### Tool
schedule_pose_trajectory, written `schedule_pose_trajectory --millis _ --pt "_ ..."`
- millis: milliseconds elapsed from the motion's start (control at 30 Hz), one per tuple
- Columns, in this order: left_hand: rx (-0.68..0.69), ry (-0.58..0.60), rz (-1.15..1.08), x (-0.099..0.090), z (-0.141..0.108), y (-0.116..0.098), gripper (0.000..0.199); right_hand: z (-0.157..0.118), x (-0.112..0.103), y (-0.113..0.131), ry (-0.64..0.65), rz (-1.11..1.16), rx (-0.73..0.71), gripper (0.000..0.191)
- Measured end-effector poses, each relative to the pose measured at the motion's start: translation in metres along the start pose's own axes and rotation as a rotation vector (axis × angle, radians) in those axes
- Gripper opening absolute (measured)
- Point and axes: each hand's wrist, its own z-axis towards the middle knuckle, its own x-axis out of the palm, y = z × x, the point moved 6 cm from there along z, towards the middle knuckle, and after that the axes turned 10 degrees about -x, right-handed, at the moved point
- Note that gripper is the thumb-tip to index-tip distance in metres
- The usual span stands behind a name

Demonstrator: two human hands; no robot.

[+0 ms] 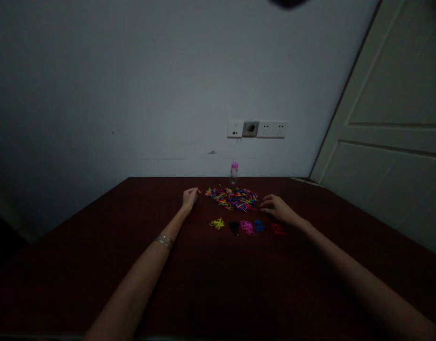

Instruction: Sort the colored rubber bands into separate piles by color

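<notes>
A mixed heap of small, many-coloured elastic bands point(232, 199) is spread on the dark red-brown table. My left hand point(191, 198) rests at the heap's left side with its fingers curled in; whatever may be inside is hidden. On the other side, my right hand point(274, 207) hovers or rests by the heap's right edge, fingers stretched and a little apart, nothing visible between them. Nearer to me lies a row of single-colour piles: yellow bands point(217, 223), black bands point(234, 227), pink bands point(246, 227), blue bands point(258, 225) and red bands point(277, 229), the red ones just below my right hand.
Behind the heap a clear bottle point(234, 176) with a pink top stands upright near the wall. Sockets and switches point(256, 129) are set in the wall above it. A pale panelled door point(391, 142) borders the table on the right. The room is dim.
</notes>
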Motion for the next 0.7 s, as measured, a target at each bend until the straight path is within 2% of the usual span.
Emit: schedule_pose_trajectory --millis 367,533,700 --pt "-0.002 0.015 -0.007 0.002 -0.006 -0.004 0.026 0.014 0.02 0.006 0.022 -0.009 0.057 0.017" --pt "0.006 0.003 0.02 0.002 -0.007 -0.005 0.025 0.012 0.019 0.01 -0.003 0.02 0.047 0.017" --pt "0.011 0.01 0.013 0.002 -0.004 -0.002 0.025 0.005 0.007 0.019 -0.052 0.067 0.014 0.017"
